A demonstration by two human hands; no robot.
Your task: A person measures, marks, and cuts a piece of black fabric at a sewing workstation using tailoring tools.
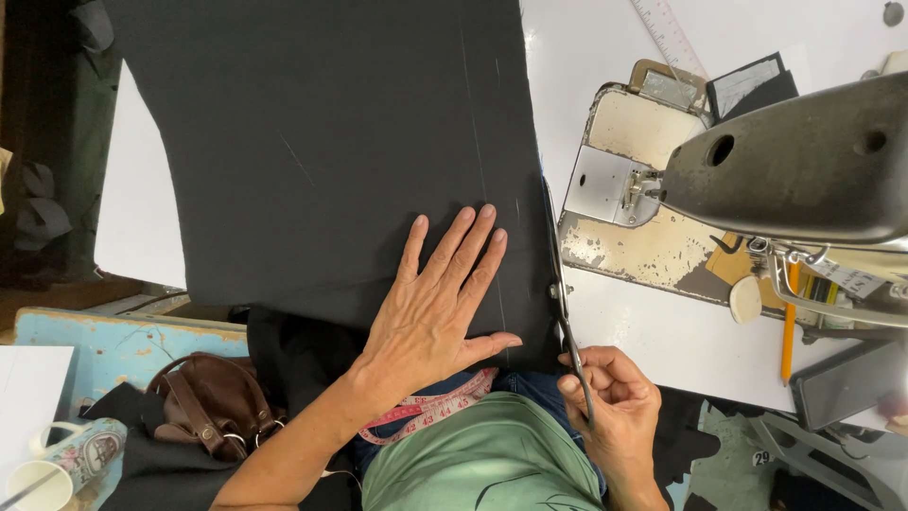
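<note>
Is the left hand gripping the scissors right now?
No, the left hand lies flat on the black fabric; the right hand holds the scissors.

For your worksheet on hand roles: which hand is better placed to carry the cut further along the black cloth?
Probably the right hand: it holds the scissors at the cloth edge. The left hand lies flat, pinning the cloth.
</note>
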